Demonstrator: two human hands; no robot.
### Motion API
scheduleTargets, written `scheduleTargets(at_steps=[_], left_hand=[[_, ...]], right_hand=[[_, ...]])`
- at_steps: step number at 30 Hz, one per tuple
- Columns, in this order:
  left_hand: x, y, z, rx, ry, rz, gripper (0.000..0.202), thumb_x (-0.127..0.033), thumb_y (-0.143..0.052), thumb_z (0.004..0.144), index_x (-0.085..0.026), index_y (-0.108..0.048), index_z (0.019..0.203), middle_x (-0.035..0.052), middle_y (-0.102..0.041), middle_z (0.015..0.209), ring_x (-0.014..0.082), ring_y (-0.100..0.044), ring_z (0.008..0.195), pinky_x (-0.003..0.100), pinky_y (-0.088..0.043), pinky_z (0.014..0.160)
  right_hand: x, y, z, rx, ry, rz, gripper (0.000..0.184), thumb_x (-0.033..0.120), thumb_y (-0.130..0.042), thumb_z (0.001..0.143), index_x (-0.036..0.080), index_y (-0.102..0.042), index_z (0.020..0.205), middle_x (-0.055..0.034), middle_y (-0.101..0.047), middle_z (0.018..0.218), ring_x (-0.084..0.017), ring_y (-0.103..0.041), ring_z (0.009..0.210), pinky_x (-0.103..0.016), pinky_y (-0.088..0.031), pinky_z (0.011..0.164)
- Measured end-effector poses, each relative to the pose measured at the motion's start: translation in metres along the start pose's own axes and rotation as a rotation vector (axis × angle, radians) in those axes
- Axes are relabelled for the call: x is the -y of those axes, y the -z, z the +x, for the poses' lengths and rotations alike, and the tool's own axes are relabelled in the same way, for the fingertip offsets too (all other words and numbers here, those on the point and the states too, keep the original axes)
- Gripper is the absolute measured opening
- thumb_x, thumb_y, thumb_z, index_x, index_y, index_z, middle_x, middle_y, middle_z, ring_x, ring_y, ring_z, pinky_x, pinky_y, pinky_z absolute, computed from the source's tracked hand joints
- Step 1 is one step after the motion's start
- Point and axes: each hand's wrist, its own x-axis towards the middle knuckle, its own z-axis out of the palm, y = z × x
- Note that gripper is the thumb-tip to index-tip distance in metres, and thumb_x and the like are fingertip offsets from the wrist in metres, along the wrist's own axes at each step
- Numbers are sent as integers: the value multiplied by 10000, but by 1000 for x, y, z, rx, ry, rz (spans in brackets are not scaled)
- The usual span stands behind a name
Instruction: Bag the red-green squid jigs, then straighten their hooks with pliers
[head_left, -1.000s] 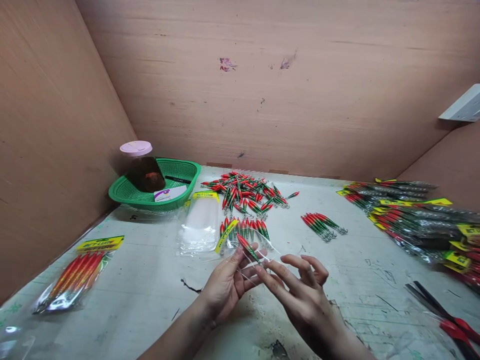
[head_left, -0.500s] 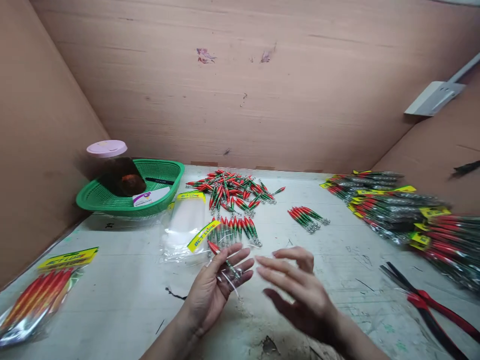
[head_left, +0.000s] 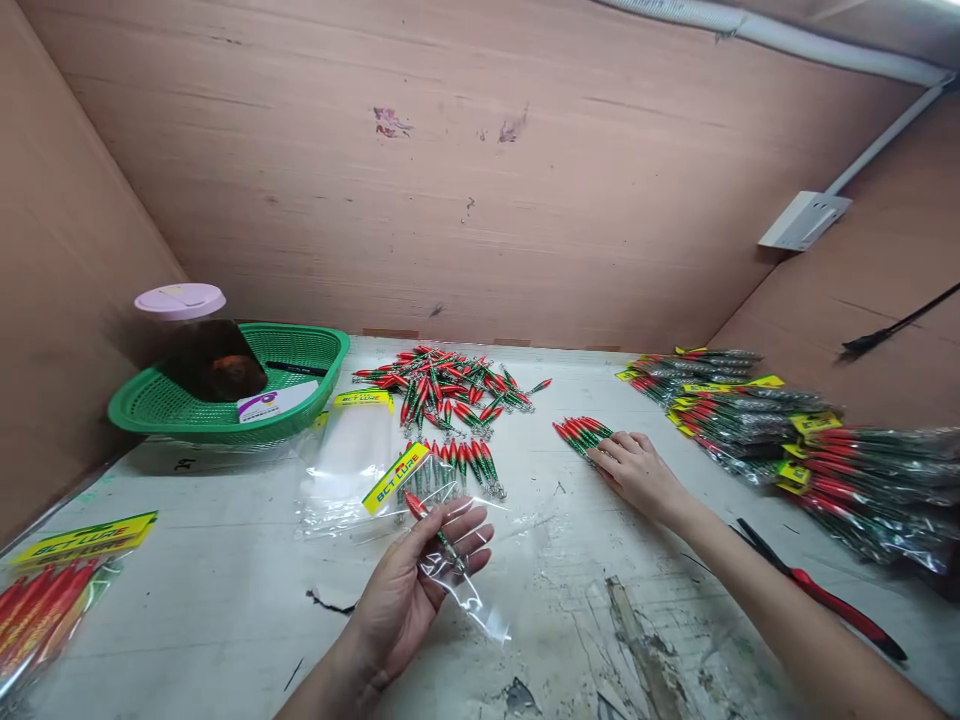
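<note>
My left hand point(head_left: 427, 570) grips a clear plastic bag point(head_left: 476, 610) with a yellow "BCT LURE" header point(head_left: 394, 478). Under its thumb is a red and green fishing lure point(head_left: 416, 505) with a silvery hook end; whether it lies inside the bag I cannot tell. Further right, my right hand point(head_left: 637, 475) has its fingers curled over the hook ends of a small row of red and green lures point(head_left: 579, 432), its fingertips partly hidden. Behind my left hand lies another row of lures point(head_left: 472, 460), and beyond that a loose heap of them point(head_left: 442, 385).
Flat bags point(head_left: 349, 450) lie beside a green basket point(head_left: 225, 430) holding a card and a dark pen. Packed lures point(head_left: 862, 480) are piled at right, near red-handled pliers point(head_left: 840, 605). A packed bag point(head_left: 67, 580) lies at left. Cardboard walls point(head_left: 450, 220) enclose the table.
My right hand has moved right, from beside my left hand to the small row of lures. My left hand still holds the bag and lure. The view has shifted slightly right.
</note>
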Motion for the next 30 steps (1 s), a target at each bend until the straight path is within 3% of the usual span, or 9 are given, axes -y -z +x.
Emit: scheduleTargets(at_steps=[3, 6, 10, 13, 15, 18, 23, 26, 30], left_hand=[[0, 1, 1, 7, 2, -4, 245, -200, -508, 930, -59, -673, 1045, 176, -732, 1056, 257, -725, 904, 348, -615, 768], [-1, 4, 2, 6, -2, -18, 243, -199, -511, 930, -59, -671, 1047, 170, -733, 1057, 253, -724, 909, 344, -612, 778], [0, 6, 5, 11, -5, -48, 244, -205, -518, 928, -57, -670, 1048, 166, -738, 1043, 253, -723, 913, 348, -607, 794], [1, 7, 6, 25, -1, -59, 248, -203, -513, 928, -54, -671, 1049, 163, -741, 1033, 256, -722, 918, 352, -601, 804], [2, 7, 5, 36, 5, -57, 251, -203, -509, 929, -55, -672, 1050, 161, -740, 1037, 258, -719, 926, 348, -599, 801], [3, 7, 3, 51, 10, -41, 256, -219, -519, 925, -60, -673, 1054, 164, -737, 1047, 266, -717, 932, 344, -597, 789], [8, 9, 3, 126, 9, -2, 265, -244, -549, 914, -58, -676, 1054, 182, -733, 1046, 265, -713, 930, 371, -584, 823], [10, 10, 5, 164, -11, -23, 228, -219, -557, 909, -76, -689, 1027, 159, -747, 997, 234, -720, 867, 377, -586, 813], [11, 8, 6, 135, -28, -78, 194, -183, -543, 913, -92, -701, 982, 134, -753, 980, 209, -719, 837, 383, -592, 808]], right_hand=[[6, 3, 5, -14, 17, 18, 222, 60, -483, 849, 179, -665, 892, -108, -669, 918, -244, -549, 932, -399, -352, 840], [21, 23, 4, -69, 32, 56, 191, 124, -481, 875, 196, -657, 895, -110, -662, 946, -257, -533, 935, -410, -344, 819], [55, 90, -5, -94, 136, 273, 133, 268, -545, 896, 236, -620, 1002, -82, -605, 983, -244, -505, 956, -398, -367, 826], [82, 142, -8, 82, 309, 494, 170, 235, -591, 863, 264, -592, 1031, -60, -561, 978, -215, -494, 939, -335, -404, 781], [99, 159, -5, 207, 378, 550, 174, 203, -617, 841, 272, -591, 999, -45, -555, 978, -204, -489, 925, -315, -409, 762], [121, 152, 4, 224, 342, 569, 170, 151, -649, 792, 254, -597, 916, -28, -564, 955, -202, -478, 893, -332, -380, 770], [151, 106, 22, -205, 194, 391, 101, 127, -602, 825, 210, -635, 873, -32, -571, 824, -200, -458, 809, -385, -296, 815], [167, 94, 29, -322, 170, 299, 170, 128, -532, 888, 159, -656, 1000, -49, -589, 813, -210, -474, 832, -399, -280, 857], [181, 97, 32, -364, 163, 271, 315, 112, -477, 910, 102, -601, 1199, -65, -625, 848, -227, -509, 878, -416, -277, 887]])
